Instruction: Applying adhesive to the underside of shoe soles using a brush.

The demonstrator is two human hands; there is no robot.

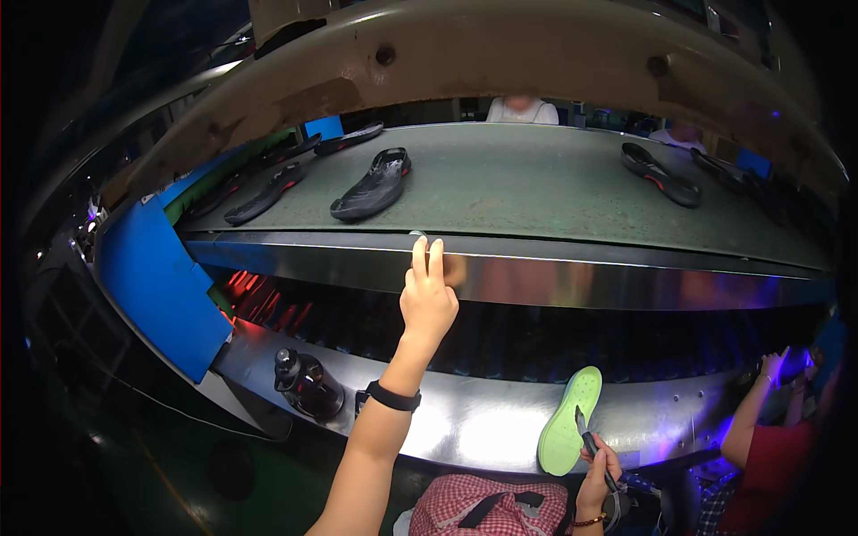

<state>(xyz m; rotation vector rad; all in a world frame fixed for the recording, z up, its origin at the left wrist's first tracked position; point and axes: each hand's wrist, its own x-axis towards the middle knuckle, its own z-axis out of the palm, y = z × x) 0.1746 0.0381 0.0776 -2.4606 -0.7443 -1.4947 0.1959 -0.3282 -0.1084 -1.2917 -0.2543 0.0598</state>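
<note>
My left hand (429,299) reaches out to the near edge of the conveyor belt (518,179), two fingers stretched forward and the thumb out of sight. A small pale spot shows at its fingertips, too small to name. Low on the right, my right hand (599,473) is closed around a slim black-handled tool (589,444) with a narrow dark tip. That tip touches or hovers just over a light green shoe sole (569,429), which lies slanted on the steel ledge (478,424). Dotted marks show on the sole's upper end.
Black shoe soles (374,185) sit on the belt, more of them left and right (660,174). A dark bottle (308,384) stands on the ledge by a blue panel (161,286). A beige beam (518,54) arches overhead. At the right, a co-worker's arm (749,411) is near.
</note>
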